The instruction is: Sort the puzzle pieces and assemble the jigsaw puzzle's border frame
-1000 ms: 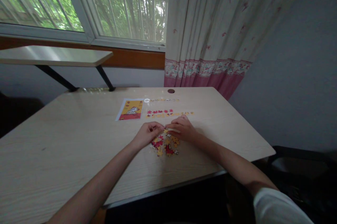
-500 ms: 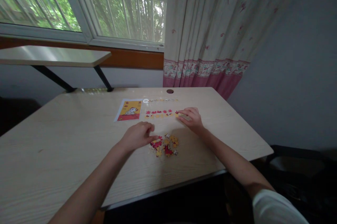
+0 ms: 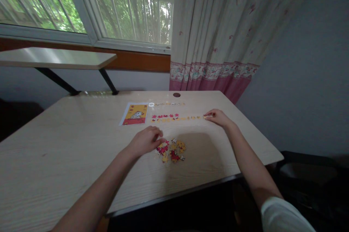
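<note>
My right hand (image 3: 218,117) pinches a small yellow jigsaw piece (image 3: 204,117) at the right end of a row of yellow pieces (image 3: 188,118). My left hand (image 3: 147,140) hovers by the upper left of a loose pile of jigsaw pieces (image 3: 174,151), yellow, red and white. Its fingers are bent, with a gap between them and the thumb, and nothing shows in it. A shorter row of red pieces (image 3: 165,116) lies just behind the yellow row. Farther back runs a row of whitish pieces (image 3: 169,104).
Left of the rows lies a picture sheet (image 3: 135,114) with a white cartoon animal on yellow and red. A raised shelf (image 3: 57,58) stands at the table's back left. The table (image 3: 81,141) has a round cable hole (image 3: 176,94) near the curtain (image 3: 212,68).
My right hand has moved right along the yellow row, which now shows more pieces toward its right end. My left hand stays almost in place beside the pile.
</note>
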Action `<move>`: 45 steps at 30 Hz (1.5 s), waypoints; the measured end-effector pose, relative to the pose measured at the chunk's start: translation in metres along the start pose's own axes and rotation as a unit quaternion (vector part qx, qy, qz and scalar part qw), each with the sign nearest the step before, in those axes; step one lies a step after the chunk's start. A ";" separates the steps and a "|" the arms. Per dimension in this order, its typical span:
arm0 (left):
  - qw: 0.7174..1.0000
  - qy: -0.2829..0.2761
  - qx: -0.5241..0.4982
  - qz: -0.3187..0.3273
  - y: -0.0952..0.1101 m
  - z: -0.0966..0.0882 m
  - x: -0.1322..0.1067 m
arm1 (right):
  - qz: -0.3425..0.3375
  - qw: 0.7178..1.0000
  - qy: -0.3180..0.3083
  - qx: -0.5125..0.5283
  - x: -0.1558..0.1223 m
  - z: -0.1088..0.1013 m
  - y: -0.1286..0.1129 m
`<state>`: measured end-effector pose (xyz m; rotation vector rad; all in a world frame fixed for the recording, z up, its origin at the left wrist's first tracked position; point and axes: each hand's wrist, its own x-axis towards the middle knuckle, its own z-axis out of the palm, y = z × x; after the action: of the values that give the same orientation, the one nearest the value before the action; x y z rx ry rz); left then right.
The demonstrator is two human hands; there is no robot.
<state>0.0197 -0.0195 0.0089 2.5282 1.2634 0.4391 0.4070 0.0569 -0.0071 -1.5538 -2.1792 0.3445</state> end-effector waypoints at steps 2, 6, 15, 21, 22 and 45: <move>1.000 0.005 -0.009 0.005 0.002 -0.001 0.000 | 0.001 1.000 -0.022 0.019 0.000 0.001 0.004; 1.000 0.014 -0.024 0.012 0.003 -0.002 0.000 | 0.003 0.999 -0.025 0.032 -0.001 0.003 0.001; 0.999 0.018 0.031 -0.001 -0.001 -0.001 0.001 | -0.022 0.999 -0.001 0.027 0.001 0.011 -0.002; 0.997 0.071 0.012 -0.036 0.000 -0.002 0.001 | -0.045 0.999 0.015 0.003 0.001 0.009 -0.008; 0.994 0.090 -0.015 -0.056 0.000 -0.002 0.002 | -0.044 0.998 0.034 -0.006 0.001 0.009 -0.011; 0.891 0.171 -0.386 -0.167 0.012 0.032 0.012 | -0.204 0.966 0.145 0.067 -0.034 0.082 -0.165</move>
<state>0.0478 -0.0200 -0.0144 1.5760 1.2604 1.0827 0.2391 -0.0264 -0.0120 -0.9793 -2.1232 0.1178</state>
